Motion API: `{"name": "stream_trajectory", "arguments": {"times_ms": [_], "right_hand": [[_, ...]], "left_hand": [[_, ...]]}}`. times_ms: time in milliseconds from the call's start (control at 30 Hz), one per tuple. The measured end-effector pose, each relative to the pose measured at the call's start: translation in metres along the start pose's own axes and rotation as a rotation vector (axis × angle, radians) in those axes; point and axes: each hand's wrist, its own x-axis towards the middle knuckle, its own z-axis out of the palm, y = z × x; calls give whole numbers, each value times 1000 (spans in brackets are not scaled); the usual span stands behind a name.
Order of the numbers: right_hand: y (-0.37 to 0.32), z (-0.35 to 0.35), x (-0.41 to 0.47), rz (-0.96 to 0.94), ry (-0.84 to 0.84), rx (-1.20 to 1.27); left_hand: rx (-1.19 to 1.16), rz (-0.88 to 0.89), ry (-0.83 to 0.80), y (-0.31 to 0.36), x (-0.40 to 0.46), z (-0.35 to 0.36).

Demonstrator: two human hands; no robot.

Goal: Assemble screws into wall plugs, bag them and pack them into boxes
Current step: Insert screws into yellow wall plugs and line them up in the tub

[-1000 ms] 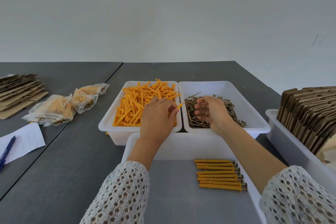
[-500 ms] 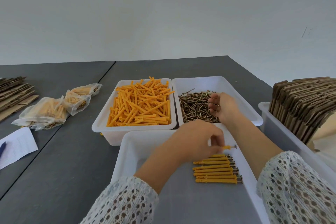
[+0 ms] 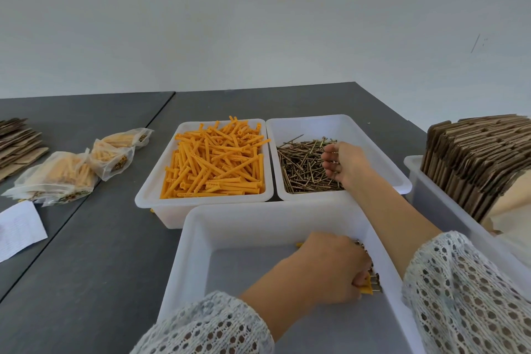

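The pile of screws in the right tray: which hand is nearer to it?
Right. The right hand hovers over the screws; the left hand is down in the near tray.

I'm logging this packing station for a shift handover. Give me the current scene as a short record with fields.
left hand: in the near white plastic tray, covering the row of assembled orange plugs with screws
right hand: fingers curled over the loose brass screws
orange plastic wall plugs: heaped in the far-left tray
filled clear bags: on the grey table, left
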Motion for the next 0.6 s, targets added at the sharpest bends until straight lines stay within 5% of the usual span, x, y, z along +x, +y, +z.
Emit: {"name": "stream_trajectory", "arguments": {"times_ms": [300, 467, 600], "right_hand": [[6, 7, 0, -155, 33, -249], [16, 7, 3, -522, 17, -875], [21, 5, 8, -394, -182, -1339]], "left_hand": [[-85, 15, 94, 6, 4, 11], [-69, 20, 175, 5, 7, -2], [33, -25, 427, -17, -1, -33]]}}
